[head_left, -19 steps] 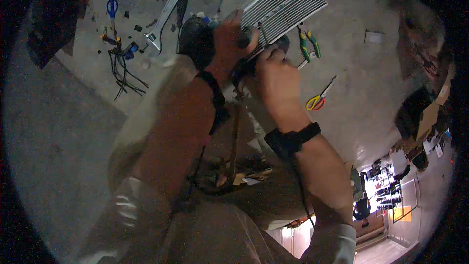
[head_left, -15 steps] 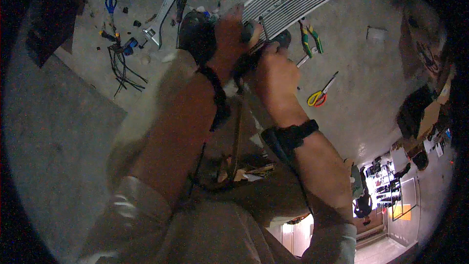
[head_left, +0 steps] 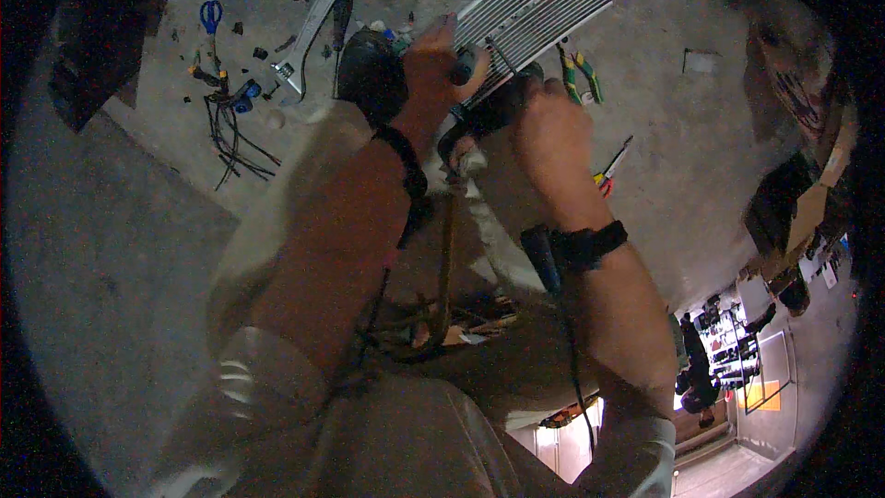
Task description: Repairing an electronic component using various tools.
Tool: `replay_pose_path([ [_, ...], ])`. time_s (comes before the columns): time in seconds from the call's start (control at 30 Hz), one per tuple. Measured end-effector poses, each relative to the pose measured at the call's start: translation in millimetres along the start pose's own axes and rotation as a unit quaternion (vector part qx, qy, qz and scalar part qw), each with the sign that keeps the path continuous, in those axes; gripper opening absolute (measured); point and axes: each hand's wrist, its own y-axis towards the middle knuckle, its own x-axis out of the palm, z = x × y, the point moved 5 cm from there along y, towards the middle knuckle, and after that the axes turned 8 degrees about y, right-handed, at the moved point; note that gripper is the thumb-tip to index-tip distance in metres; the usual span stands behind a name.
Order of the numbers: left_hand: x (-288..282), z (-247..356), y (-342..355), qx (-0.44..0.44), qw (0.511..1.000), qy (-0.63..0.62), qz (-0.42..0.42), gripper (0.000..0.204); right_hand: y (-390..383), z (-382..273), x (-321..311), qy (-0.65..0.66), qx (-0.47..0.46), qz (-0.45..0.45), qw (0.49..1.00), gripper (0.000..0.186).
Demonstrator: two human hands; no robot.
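Note:
My left hand (head_left: 431,63) is closed around a dark cylindrical piece (head_left: 468,65), with its rounded end showing by the thumb. My right hand (head_left: 556,134) is closed at a dark object (head_left: 502,106) just beside it; its kind is hidden by shadow and fingers. Right behind both hands lies a silver ribbed metal panel (head_left: 544,0), with a thin dark rod (head_left: 501,55) across its near edge. Below the dark object, a pale crumpled strip (head_left: 472,166) shows between my forearms. Black straps circle both wrists.
On the concrete floor to the left are an adjustable wrench (head_left: 323,18), a screwdriver (head_left: 341,23), blue-handled scissors (head_left: 211,17) and black cables (head_left: 235,143). Green-handled pliers (head_left: 581,74) and red-and-yellow scissors (head_left: 613,171) lie to the right. Cardboard (head_left: 811,212) stands far right.
My right hand has moved right and slightly down, away from the left hand, uncovering the pale strip and partly covering the red-and-yellow scissors. My left hand stays nearly in place.

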Motion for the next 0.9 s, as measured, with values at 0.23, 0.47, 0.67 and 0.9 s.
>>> replay_pose_path([
  [0.23, 10, -6, 1, -0.071, 0.989, 0.032, -0.130, 0.070, -4, -19, 7, 0.073, 0.069, -0.036, 0.994, 0.032],
  [0.47, -3, 5, 1, 0.036, 0.999, 0.003, 0.023, 0.067, 15, 9, 6, 0.426, 0.198, 0.008, 0.883, 0.043],
  [0.67, 6, -4, -3, 0.006, 1.000, -0.020, -0.005, 0.070, 4, 2, -8, 0.166, 0.082, 0.046, 0.982, 0.045],
  [0.9, 6, -3, 1, 0.006, 1.000, -0.025, -0.016, 0.063, -7, -25, 5, -0.046, -0.059, 0.020, 0.997, 0.020],
])
